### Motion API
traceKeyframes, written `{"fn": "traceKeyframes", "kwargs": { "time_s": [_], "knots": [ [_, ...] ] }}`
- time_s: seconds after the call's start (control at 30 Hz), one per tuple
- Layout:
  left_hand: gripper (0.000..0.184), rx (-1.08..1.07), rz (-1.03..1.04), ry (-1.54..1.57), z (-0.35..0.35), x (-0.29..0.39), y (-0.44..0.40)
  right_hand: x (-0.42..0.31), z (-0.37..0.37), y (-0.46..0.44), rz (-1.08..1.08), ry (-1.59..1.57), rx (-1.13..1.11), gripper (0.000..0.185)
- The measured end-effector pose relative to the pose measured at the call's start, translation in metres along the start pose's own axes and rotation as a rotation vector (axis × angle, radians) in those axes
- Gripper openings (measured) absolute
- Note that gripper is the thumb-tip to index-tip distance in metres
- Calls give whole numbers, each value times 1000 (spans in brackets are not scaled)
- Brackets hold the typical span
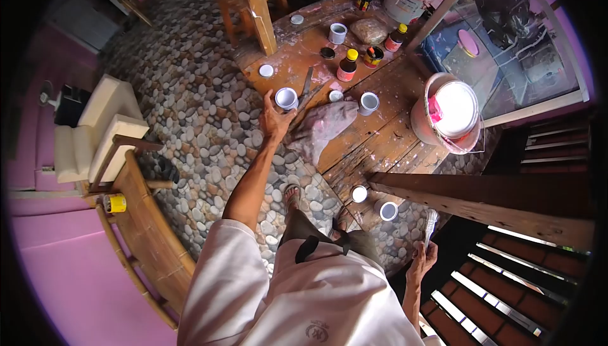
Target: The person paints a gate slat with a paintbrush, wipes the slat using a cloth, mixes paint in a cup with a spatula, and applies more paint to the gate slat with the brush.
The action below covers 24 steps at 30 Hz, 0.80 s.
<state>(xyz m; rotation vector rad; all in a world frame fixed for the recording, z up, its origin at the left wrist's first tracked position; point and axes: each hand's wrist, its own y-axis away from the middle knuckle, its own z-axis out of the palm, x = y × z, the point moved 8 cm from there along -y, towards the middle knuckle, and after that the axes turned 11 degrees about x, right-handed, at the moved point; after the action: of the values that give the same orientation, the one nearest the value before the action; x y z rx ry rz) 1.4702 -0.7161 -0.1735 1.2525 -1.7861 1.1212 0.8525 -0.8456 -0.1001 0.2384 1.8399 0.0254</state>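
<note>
My left hand (276, 121) is closed round a small paint can (286, 108) at the table's left edge; the can's top is uncovered and pale grey shows inside. Down at the right, away from the table, my right hand (423, 260) grips a paintbrush (431, 222) by its handle, with the whitish bristles pointing up. A stained, crumpled rag (324, 129) lies just right of my left hand. Behind it rests a flat, dark strip (308, 81). Another uncovered can (369, 110) stands beyond the rag, near a small round lid (335, 96).
On the paint-spattered wooden table (373, 143) stand yellow-capped bottles (347, 67), a white bucket (405, 5) and a large pail (423, 118). A wooden post (475, 200) juts in from the right. Beside it are a can (386, 211) and a white lid (359, 194). A bamboo bench (142, 219) is at left.
</note>
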Motion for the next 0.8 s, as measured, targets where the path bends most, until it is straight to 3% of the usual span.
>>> {"fn": "traceKeyframes", "kwargs": {
  "time_s": [0.43, 0.7, 0.8],
  "knots": [
    [93, -115, 25, -242, 26, -30, -74, -2, 27, 75, -19, 138, 279, 20],
    [98, -27, 162, -193, 3, -39, -66, 19, 26, 94, 41, 86, 387, 22],
    [94, 42, 189, -407, -14, -51, -85, 20, 20, 97, 23, 107, 411, 22]
  ]
}}
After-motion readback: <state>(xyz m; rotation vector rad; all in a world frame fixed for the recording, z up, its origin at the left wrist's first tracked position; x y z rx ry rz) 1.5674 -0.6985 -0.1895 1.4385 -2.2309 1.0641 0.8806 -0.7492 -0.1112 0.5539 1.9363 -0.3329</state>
